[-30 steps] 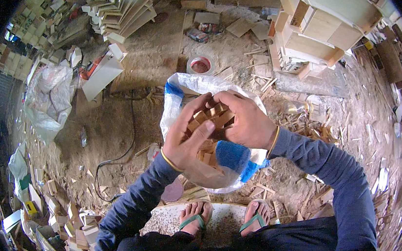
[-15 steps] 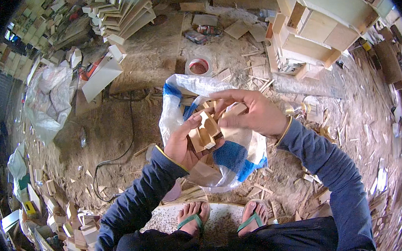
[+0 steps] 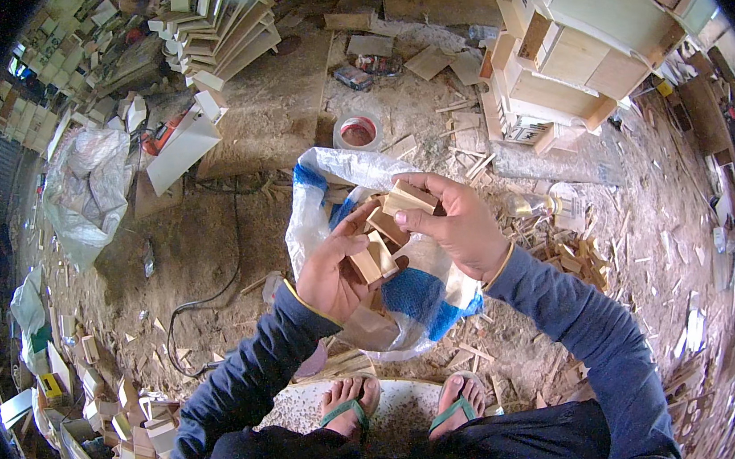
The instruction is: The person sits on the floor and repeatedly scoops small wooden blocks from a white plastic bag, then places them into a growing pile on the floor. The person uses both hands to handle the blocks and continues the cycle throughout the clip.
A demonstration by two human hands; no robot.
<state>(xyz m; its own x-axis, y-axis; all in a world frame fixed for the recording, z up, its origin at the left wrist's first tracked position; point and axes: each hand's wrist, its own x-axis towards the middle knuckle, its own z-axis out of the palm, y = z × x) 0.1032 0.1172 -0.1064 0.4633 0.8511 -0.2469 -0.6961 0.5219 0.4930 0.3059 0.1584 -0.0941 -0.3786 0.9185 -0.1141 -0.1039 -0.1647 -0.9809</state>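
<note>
My left hand (image 3: 327,274) is closed around several small wooden blocks (image 3: 377,259), its thumb across the pale front ones. Between thumb and fingers, my right hand (image 3: 467,226) grips another small wooden block (image 3: 409,196), just above and right of that bunch. A brown-faced block (image 3: 387,226) lies between the two hands; which of them supports it I cannot tell. Both hands are over the open mouth of a white and blue woven sack (image 3: 414,289) on the ground. The hands and blocks hide much of what is inside the sack.
Pale wooden boxes (image 3: 586,54) are stacked at the far right. A tape roll (image 3: 357,132) lies beyond the sack, and a black cable (image 3: 235,275) curves to its left. Wood offcuts (image 3: 143,437) are heaped at the near left. My sandalled feet rest on a speckled board (image 3: 399,398).
My right hand has drawn slightly left and turned, and the block in its fingers now shows plainly. The left hand keeps its bunch of blocks, with the pieces shifted a little.
</note>
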